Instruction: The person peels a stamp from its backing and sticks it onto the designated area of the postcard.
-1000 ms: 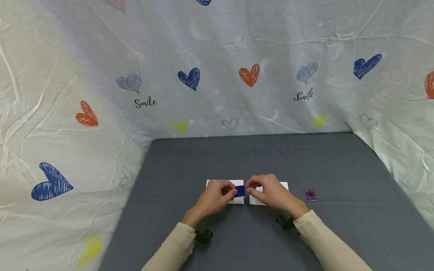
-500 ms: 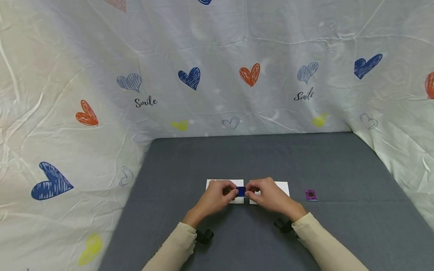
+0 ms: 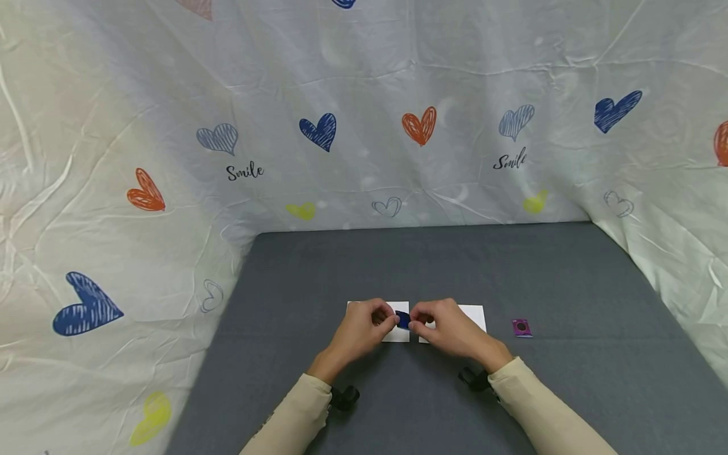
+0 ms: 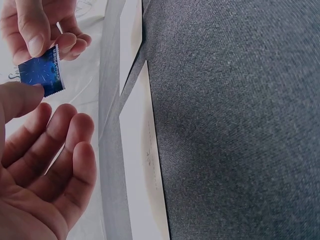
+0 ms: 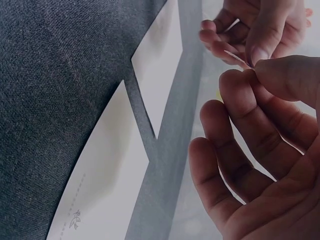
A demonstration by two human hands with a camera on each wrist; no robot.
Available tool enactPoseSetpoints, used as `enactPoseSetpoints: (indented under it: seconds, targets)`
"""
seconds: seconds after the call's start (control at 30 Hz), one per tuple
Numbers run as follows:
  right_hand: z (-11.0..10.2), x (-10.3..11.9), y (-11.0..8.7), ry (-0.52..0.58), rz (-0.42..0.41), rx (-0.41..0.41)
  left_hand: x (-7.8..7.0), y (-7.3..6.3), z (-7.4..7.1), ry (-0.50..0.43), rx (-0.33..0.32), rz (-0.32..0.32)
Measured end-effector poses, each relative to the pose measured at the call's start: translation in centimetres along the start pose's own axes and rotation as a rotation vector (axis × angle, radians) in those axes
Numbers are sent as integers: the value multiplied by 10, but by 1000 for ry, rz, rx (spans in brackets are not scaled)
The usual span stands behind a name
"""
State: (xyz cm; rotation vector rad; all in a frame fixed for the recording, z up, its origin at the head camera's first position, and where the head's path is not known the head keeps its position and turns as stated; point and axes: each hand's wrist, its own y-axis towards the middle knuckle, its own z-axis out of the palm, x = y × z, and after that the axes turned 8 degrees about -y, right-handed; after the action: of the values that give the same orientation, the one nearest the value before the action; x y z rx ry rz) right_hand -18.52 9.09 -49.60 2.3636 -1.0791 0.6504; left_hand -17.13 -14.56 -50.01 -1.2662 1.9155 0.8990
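Observation:
Between both hands, above the two white cards, is a small blue packet (image 3: 403,320) with serrated edges and pale print, its face seen in the left wrist view. My left hand (image 3: 364,332) pinches one side between thumb and finger, the other fingers loosely bent. Thumb and fingertips of my right hand (image 3: 452,328) pinch the opposite side. In the right wrist view the packet shows only as a thin edge, mostly hidden by fingers. Under the left hand lies one white card (image 3: 401,307); the other white card (image 3: 474,313) lies under the right hand.
A small purple packet (image 3: 521,327) with a dark round mark lies on the grey cloth (image 3: 426,265), right of the right hand. Behind the table hangs a white curtain (image 3: 364,82) printed with hearts, which also runs along both sides.
My right hand has moved slightly left and now pinches the packet's right side, which only the left hand held a second ago. Since half a second ago the packet has tilted.

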Motion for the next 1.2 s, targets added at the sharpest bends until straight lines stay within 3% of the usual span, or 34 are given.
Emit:
enactPoseSetpoints:
  seconds: [0.27, 0.6, 1.0, 1.2]
  targets:
    - [2, 0, 0, 0, 2, 4, -1, 1, 1, -1, -5, -13]
    - [4, 0, 1, 7, -9, 26, 0, 2, 4, 20, 98, 89]
    - [5, -1, 1, 15, -14, 50, 0, 2, 6, 31, 109, 106]
    - [5, -2, -1, 20, -26, 48, 0, 0, 5, 21, 133, 78]
